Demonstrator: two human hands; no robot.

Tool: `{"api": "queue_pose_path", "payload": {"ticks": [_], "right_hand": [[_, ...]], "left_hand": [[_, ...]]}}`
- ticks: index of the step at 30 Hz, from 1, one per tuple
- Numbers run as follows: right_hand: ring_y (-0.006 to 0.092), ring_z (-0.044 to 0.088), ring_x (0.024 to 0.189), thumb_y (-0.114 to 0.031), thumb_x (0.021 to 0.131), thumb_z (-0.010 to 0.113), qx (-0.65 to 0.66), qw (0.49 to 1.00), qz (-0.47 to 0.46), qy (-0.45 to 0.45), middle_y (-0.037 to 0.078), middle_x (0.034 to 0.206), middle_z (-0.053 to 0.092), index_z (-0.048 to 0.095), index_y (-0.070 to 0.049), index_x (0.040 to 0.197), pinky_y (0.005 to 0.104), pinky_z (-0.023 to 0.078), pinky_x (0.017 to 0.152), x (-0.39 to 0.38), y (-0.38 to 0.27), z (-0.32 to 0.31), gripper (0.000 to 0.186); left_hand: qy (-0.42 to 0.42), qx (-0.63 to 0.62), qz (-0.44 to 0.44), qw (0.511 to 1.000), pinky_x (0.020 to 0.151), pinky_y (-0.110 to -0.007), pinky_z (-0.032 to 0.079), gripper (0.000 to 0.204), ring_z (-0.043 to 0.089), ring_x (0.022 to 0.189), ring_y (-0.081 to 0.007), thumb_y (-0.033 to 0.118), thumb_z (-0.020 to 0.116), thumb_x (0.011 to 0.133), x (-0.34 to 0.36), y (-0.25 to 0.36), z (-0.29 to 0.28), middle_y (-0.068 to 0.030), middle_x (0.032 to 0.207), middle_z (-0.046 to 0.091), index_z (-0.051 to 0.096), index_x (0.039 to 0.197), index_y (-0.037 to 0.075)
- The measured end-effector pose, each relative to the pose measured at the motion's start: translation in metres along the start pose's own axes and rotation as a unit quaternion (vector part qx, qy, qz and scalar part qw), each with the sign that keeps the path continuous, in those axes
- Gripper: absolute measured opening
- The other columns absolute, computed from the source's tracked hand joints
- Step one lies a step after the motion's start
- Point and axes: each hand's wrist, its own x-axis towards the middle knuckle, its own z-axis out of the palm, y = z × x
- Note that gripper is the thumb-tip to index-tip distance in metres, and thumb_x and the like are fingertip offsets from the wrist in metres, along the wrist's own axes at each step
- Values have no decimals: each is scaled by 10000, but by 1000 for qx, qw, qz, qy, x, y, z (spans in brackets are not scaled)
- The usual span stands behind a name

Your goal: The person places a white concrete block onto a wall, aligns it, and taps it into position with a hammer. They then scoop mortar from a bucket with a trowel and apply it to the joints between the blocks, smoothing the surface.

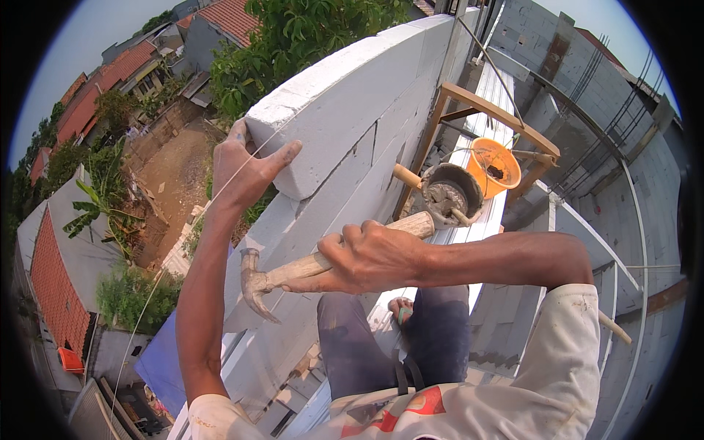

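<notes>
My right hand (374, 257) is wrapped round the wooden handle of a claw hammer (258, 284), held level in front of me with its metal head to the left. My left hand (249, 165) rests against the near end of a white lightweight block (293, 158) in the wall's top course, thumb and fingers spread apart round its corner. A thin string (238, 172) runs past that hand and along the block. Below the block, the white block wall (352, 172) shows a dark open joint. The hammer head is apart from the block.
To the right, a dark mortar bucket (469, 180) with wooden handles sticking out stands beside an orange bucket (488, 158). A wooden frame (506, 117) rises behind them. White ribbed planking (506, 88) lies underfoot. Left of the wall, the ground (172, 169) drops far below.
</notes>
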Motion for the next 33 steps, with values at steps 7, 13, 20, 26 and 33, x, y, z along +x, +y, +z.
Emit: {"api": "queue_pose_path", "payload": {"ticks": [7,13,20,26,33], "right_hand": [[120,605,596,-139,982,651,-31,987,125,-98,66,801,554,400,-309,1650,271,499,418,2,15,-14,734],[137,629,592,-129,995,641,-20,998,63,9,67,783,554,445,-336,1621,284,512,404,6,5,-20,688],[125,599,576,-150,1000,632,-15,988,138,-71,58,775,538,434,-334,1628,279,467,390,16,15,-19,684],[128,600,573,-176,1007,624,-72,988,111,-85,53,753,533,387,-341,1651,272,465,394,-1,24,-14,706],[92,540,571,-122,1006,624,-47,996,54,-45,35,749,531,370,-320,1663,264,446,396,-1,16,-19,732]], "left_hand": [[21,-3,40,999,867,-422,627,848,778,965,-335,493,898,788,-1,5,7,-289,1067,758,601,1268,-141],[43,-17,66,997,847,-421,625,795,779,959,-333,461,898,794,-3,3,8,-290,1066,760,623,1243,-135],[30,34,21,999,888,-426,599,781,769,973,-332,463,865,824,-7,16,3,-278,1069,761,626,1284,-121],[28,31,31,999,858,-434,610,802,775,942,-344,485,871,817,-6,17,4,-284,1042,761,624,1262,-134],[35,33,45,998,831,-423,618,782,782,894,-330,473,873,830,-6,13,5,-272,996,766,623,1259,-131]]}}
